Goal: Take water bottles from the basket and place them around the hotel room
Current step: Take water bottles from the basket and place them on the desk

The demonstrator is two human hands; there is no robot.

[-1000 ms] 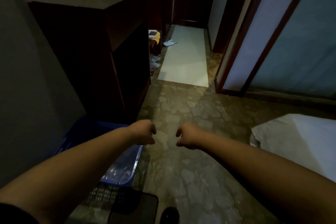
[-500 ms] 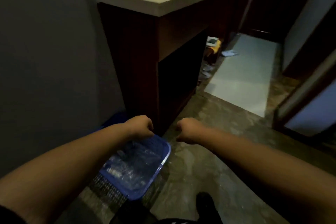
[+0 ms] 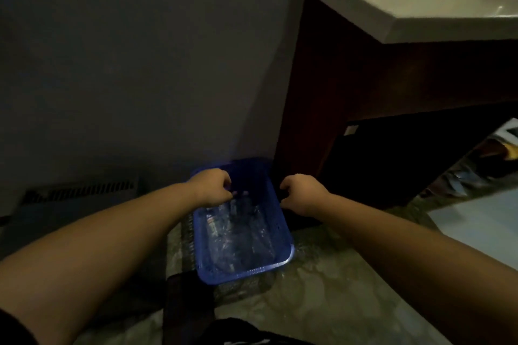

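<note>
**A:** What takes up most of the frame?

**B:** A plain grey wall fills the upper left and centre. To its right stands a dark wooden cabinet with a pale countertop running into the upper right corner. The things on top are too blurred to name.

**A:** And lower down?

**B:** A marbled stone floor spreads across the bottom. There is a pale mat at the right edge and a slotted vent grille low on the wall at the left.

**A:** Where is the basket?

**B:** The blue plastic basket sits on the floor at lower centre, tucked into the corner where wall meets cabinet. Clear water bottles lie inside it on their sides, all jumbled together.

**A:** The hands?

**B:** Both bare forearms reach in from the bottom corners. The left hand hovers over the far end of the basket, fingers clenched into a fist with nothing in them. The right hand is just beside the basket's right rim, also clenched and holding nothing. I can't tell whether it touches the rim.
</note>
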